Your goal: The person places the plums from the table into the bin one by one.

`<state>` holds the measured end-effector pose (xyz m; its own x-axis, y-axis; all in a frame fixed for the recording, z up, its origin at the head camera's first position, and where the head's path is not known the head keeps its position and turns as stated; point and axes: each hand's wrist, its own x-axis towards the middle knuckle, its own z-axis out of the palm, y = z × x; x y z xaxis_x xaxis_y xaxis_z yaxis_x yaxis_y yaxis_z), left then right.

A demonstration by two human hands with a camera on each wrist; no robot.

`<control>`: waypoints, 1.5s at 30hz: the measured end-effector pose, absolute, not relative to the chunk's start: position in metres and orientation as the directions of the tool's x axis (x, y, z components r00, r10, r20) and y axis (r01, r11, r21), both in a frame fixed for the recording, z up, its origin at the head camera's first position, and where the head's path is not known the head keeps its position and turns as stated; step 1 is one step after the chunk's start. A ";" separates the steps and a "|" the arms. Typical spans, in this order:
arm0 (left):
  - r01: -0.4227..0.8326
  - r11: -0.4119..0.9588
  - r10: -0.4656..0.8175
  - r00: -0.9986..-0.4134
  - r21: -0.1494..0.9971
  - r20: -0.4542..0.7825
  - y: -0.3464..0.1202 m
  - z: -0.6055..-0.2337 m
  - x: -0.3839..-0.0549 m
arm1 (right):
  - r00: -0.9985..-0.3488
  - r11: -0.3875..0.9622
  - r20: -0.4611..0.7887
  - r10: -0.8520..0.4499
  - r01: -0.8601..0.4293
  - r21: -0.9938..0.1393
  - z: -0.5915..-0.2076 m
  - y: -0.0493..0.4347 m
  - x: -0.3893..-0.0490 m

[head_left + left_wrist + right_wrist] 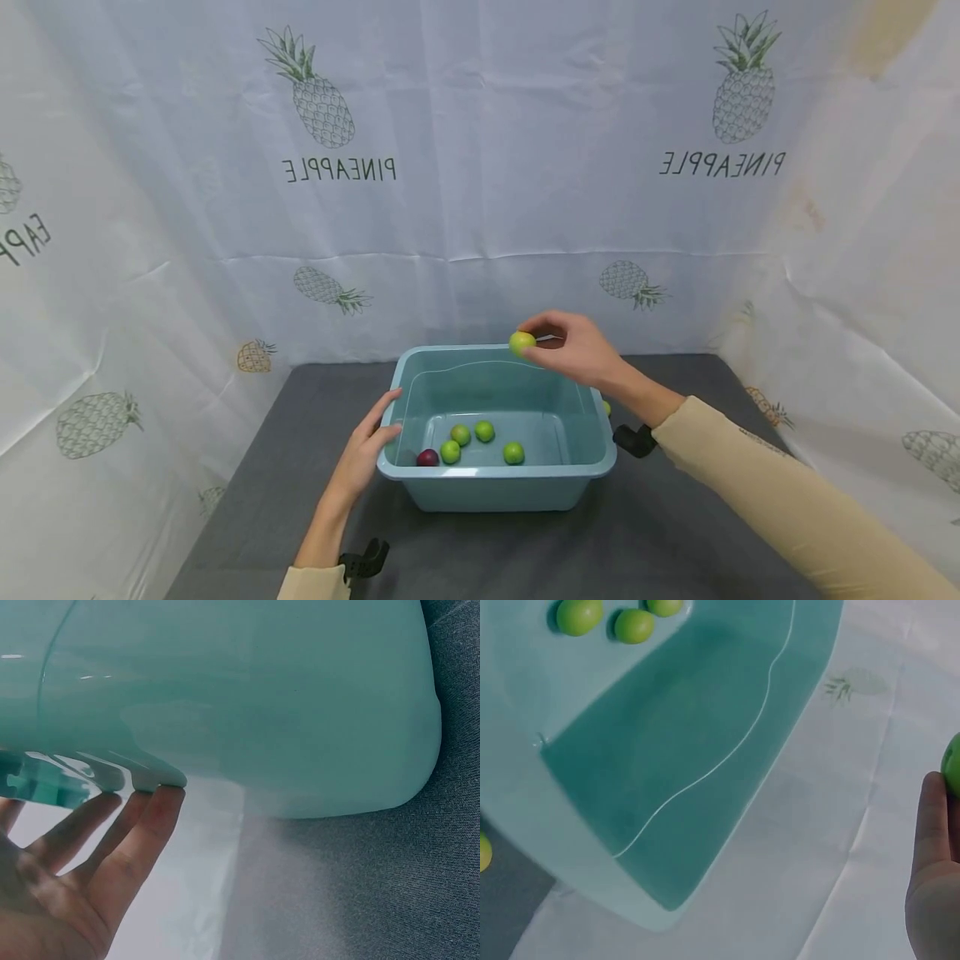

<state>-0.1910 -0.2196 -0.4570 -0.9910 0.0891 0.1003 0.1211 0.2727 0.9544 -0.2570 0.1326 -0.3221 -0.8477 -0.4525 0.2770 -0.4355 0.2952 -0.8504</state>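
Note:
A pale teal plastic tub [495, 473] stands on the dark table. Fingers of my left hand [365, 450] lie at its left rim, the thumb over the edge; the left wrist view shows several fingertips [171, 793] against the rim's underside. Above the back right rim, my right hand [573, 346] pinches a yellow-green lime [522, 343] between thumb and fingers. In the right wrist view that lime [952, 766] is cut by the frame's edge. Inside the tub lie several limes [484, 431] and a dark red plum-like fruit [427, 458] near the front left corner.
Another lime [484, 852] lies on the table outside the tub's right wall, partly hidden in the head view. A white curtain [480, 183] with printed pineapples hangs behind and at both sides. The dark cloth-covered table [300, 483] extends around the tub.

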 end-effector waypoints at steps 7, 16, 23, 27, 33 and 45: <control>0.113 0.281 0.076 -0.993 0.953 0.095 -0.220 -0.458 -0.192 | -0.839 0.265 0.274 -0.470 -0.431 -0.863 -0.327 0.114 -0.271; 0.119 0.294 0.079 -0.992 0.948 0.101 -0.219 -0.458 -0.194 | -0.834 0.233 0.290 -0.470 -0.434 -0.870 -0.341 0.097 -0.289; 0.126 0.286 0.075 -0.991 0.950 0.109 -0.220 -0.456 -0.191 | -0.809 0.208 0.324 -0.490 -0.470 -0.858 -0.357 0.081 -0.303; 0.139 0.274 0.084 -0.989 0.952 0.121 -0.219 -0.457 -0.188 | -0.802 0.224 0.322 -0.504 -0.481 -0.847 -0.370 0.075 -0.306; 0.145 0.270 0.078 -0.989 0.952 0.128 -0.218 -0.458 -0.189 | -0.787 0.318 0.260 -0.559 -0.493 -0.810 -0.389 0.069 -0.307; 0.134 0.275 0.073 -0.990 0.952 0.119 -0.219 -0.458 -0.189 | -0.778 0.435 0.156 -0.609 -0.491 -0.755 -0.412 0.060 -0.309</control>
